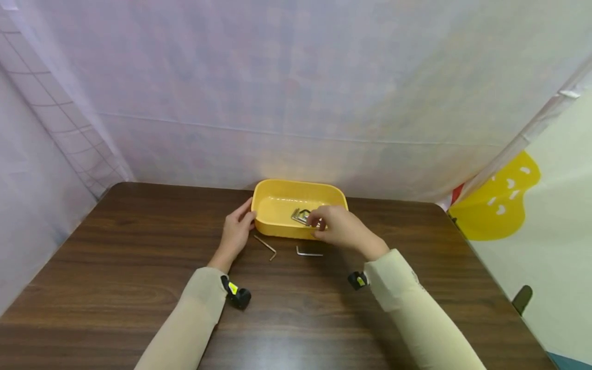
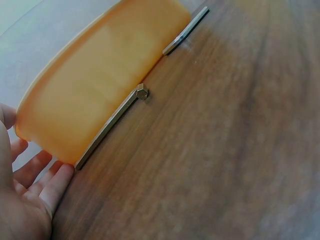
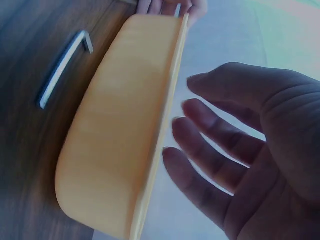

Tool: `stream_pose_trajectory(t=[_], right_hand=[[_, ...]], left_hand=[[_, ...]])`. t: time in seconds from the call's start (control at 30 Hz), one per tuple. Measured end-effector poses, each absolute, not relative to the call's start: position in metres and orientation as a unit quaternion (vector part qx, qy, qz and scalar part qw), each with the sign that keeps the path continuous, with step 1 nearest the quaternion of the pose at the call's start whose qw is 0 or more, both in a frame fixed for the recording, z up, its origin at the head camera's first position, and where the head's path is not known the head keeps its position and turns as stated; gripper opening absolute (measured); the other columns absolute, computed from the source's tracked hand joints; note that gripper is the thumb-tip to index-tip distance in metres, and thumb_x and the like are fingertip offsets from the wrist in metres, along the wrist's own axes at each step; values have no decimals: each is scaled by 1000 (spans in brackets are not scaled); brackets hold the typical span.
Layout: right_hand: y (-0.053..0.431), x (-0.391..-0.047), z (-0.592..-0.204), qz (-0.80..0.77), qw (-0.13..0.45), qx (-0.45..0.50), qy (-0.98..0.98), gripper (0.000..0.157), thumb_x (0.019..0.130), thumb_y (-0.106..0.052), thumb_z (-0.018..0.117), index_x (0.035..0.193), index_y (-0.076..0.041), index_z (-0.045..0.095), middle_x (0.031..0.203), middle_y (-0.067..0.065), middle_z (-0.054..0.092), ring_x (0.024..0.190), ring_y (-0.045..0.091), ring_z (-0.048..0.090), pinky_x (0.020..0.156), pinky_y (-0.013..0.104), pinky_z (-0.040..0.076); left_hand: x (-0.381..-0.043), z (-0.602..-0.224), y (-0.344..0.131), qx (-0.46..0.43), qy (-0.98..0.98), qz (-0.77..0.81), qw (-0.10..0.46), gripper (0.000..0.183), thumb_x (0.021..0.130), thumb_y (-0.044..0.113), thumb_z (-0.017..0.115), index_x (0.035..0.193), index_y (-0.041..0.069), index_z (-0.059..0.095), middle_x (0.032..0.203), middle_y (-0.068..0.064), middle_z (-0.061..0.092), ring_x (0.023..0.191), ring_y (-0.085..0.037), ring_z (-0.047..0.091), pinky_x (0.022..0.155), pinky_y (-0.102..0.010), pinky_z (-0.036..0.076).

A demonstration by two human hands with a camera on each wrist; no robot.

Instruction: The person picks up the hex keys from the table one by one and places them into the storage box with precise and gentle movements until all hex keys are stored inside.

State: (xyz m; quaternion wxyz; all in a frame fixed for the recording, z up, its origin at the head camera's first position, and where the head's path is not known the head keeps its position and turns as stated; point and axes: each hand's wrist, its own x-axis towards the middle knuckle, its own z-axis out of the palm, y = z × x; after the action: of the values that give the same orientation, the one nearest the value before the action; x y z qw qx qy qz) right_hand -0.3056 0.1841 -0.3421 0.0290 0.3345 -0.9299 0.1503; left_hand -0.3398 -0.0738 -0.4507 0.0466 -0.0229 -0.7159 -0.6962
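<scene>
A yellow plastic tray (image 1: 300,230) stands near the table's back edge. Against its left end rests my left hand (image 1: 237,228), fingers spread along the outside wall in the left wrist view. My right hand (image 1: 339,226) hovers over the tray's front right rim, its fingers bent and apart, nothing between them in the right wrist view (image 3: 235,145). Below these fingers several metal hex keys (image 1: 298,218) lie on the tray floor, partly hidden by the hand. On the table in front lie two more: a bronze-toned hex key (image 2: 110,125) at the left and a silver hex key (image 3: 62,70) at the right.
The dark wood-grain table (image 1: 139,288) runs back to a pale hanging curtain (image 1: 296,103) just behind the tray. A yellow cut-out shape (image 1: 499,200) shows beyond the table's right edge. Each wrist wears a small black camera (image 1: 238,295).
</scene>
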Motion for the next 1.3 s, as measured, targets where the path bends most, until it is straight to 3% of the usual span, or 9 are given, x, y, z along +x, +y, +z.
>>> stream_pose_trajectory(t=[0.23,0.6,0.93,1.3], right_hand=[[181,-290,-355,142,20,328,-934,17,82,-5,75,99,-6,74,95,6,75,86,17,67,79,33,59],[170,-282,-379,125,-10,275,-953,22,80,-8,74,101,-14,75,94,-4,75,85,9,66,77,31,58],[163,-281,-388,89,-15,257,-962,19,77,-8,77,95,-15,76,85,-5,72,78,11,61,70,36,56],[159,-280,-396,84,-18,253,-964,17,73,-5,76,85,-16,71,71,-7,60,69,10,52,60,28,48]], left_hand=[[-340,-451,-73,-23,-710,-702,51,49,102,18,52,151,16,50,156,-7,48,135,-25,55,106,-44,55],[-323,-425,-73,-22,-715,-699,25,50,103,10,48,153,6,43,158,-16,43,140,-32,50,109,-48,52],[-338,-448,-76,-26,-705,-707,48,49,103,15,51,152,13,47,157,-11,46,138,-29,53,108,-45,53],[-339,-450,-73,-23,-714,-698,55,49,102,15,51,151,13,48,156,-11,48,136,-27,54,106,-42,55]])
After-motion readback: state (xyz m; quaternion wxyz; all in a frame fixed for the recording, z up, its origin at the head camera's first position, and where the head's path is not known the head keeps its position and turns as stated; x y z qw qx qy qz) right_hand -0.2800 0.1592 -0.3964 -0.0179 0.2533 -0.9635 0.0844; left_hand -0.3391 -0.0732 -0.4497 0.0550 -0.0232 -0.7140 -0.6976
